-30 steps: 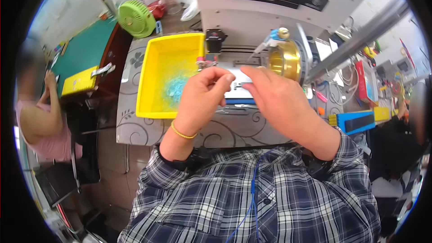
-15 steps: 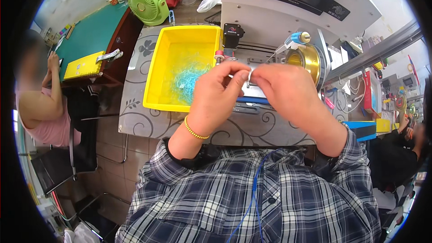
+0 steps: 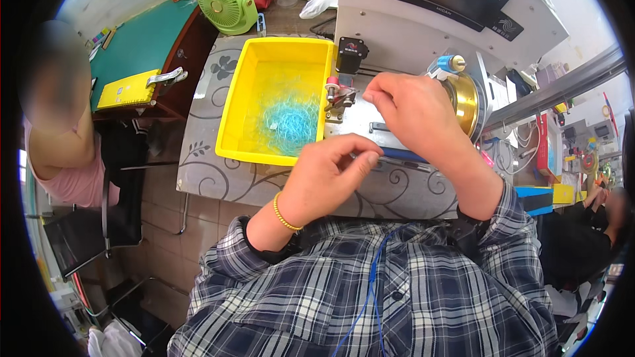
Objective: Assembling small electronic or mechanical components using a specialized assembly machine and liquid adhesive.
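One left hand (image 3: 329, 173) noted at the white plate's seven o'clock, grip nearly closed; right hand (image 3: 415, 109) at two o'clock, grip pinched. Whether either holds anything cannot be told. Tangled blue thread (image 3: 291, 122) lies in the yellow bin (image 3: 278, 58), nine o'clock of the white plate (image 3: 348, 125).

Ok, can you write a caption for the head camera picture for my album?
Left hand and right hand at a machine, beside a yellow bin of blue threads.

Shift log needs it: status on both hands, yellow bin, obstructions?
Left hand near front edge of white plate, grip unclear. Right hand above it, partly hiding it, grip unclear. Yellow bin left of plate, tangled blue strands inside.
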### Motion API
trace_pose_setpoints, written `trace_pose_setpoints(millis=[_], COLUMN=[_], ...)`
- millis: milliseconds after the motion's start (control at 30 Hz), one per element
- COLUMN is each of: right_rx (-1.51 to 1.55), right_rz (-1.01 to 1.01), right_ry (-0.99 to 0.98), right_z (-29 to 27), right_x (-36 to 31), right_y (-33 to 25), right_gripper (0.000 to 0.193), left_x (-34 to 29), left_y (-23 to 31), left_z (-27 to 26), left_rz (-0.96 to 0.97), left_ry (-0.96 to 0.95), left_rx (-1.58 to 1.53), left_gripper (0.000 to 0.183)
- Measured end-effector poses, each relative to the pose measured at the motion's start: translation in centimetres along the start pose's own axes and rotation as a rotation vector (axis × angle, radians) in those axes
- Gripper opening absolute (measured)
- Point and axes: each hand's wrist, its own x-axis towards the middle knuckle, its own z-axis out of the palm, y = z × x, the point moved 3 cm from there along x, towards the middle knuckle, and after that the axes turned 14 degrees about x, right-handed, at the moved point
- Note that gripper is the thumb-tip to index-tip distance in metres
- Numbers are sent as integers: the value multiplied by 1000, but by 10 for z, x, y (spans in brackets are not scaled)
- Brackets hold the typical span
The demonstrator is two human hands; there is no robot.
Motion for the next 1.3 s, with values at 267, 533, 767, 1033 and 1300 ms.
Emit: trace_pose_setpoints(millis=[267,533,767,1033,1300], right_rx=[-100,-435,-647,-141,-100], right_rz=[10,-254,-101,-139,-116], right_ry=[-20,190,61,-173,-151], right_z=[-4,-87,-100,-47,-53], right_x=[0,10,12,19,4], right_y=[-2,-1,21,6,-8], right_gripper=[17,30,36,24,10], left_x=[12,55,77,78,64], left_y=[3,-15,-15,-18,-14], left_z=[19,43,62,61,50], left_rz=[57,-279,-311,-50,-82], left_ry=[-116,-288,59,352,242], left_rx=[89,-1012,-1434,-677,-445], left_gripper=[16,35,27,22,30])
